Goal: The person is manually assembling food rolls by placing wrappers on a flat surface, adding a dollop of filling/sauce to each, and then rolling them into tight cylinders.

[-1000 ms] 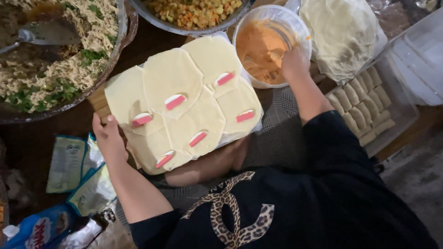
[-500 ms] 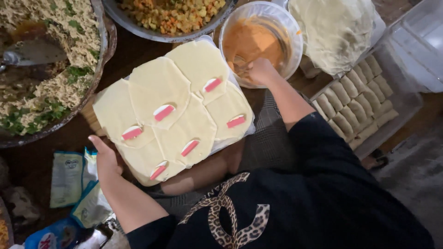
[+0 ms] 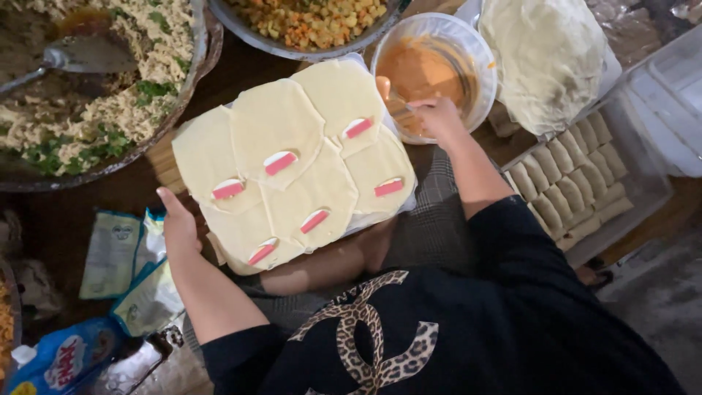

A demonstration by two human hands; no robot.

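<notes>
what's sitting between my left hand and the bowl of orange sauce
In the head view, the board of pale round wrappers, each topped with a pink-and-white strip, fills the stretch between your left hand and the sauce bowl, where your right hand is.

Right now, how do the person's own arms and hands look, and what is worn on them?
Both forearms are bare, with dark sleeves pushed up toward the elbows. The left sleeve and right sleeve belong to a black top that has a leopard-pattern emblem on the front. The left hand and right hand wear no gloves. I see no rings, watch or bracelet, though the fingers are small in the picture.
</notes>
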